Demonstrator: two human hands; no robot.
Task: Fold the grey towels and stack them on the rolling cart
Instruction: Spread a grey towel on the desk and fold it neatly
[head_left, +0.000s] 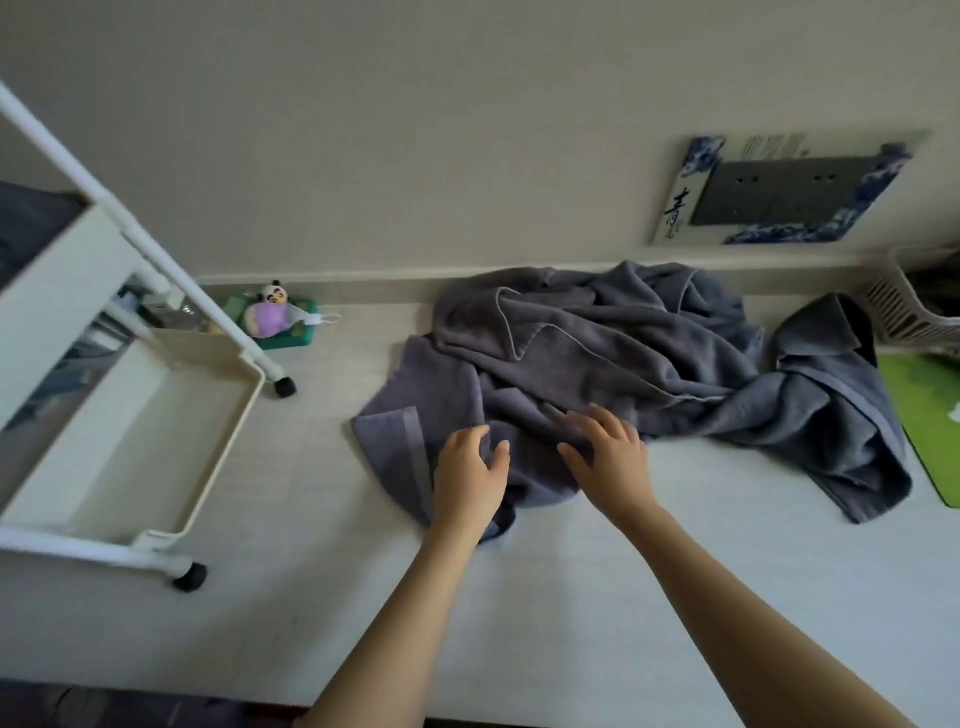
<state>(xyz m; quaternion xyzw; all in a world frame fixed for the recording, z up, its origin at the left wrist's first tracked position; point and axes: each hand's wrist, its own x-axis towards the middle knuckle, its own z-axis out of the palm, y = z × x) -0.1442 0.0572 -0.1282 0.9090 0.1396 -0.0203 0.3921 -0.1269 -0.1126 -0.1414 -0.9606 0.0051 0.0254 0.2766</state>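
A heap of crumpled grey towels (613, 353) lies on the pale floor against the wall. My left hand (470, 475) rests on the near left part of the heap, fingers apart, next to a flat corner with a woven band (410, 441). My right hand (610, 452) lies flat on the cloth just to the right, fingers spread. Neither hand has cloth gathered in it. The white rolling cart (208, 441) stands at the left, its bottom tray bare. On its top shelf sits something dark grey (31, 218), partly cut off by the frame edge.
A green box with a panda toy (275, 317) sits by the wall behind the cart. At the far right are a white laundry basket (904, 306) and a green mat (930, 415). A blue-and-white panel with sockets (779, 192) is on the wall. Cart wheels (189, 577) stand on the floor.
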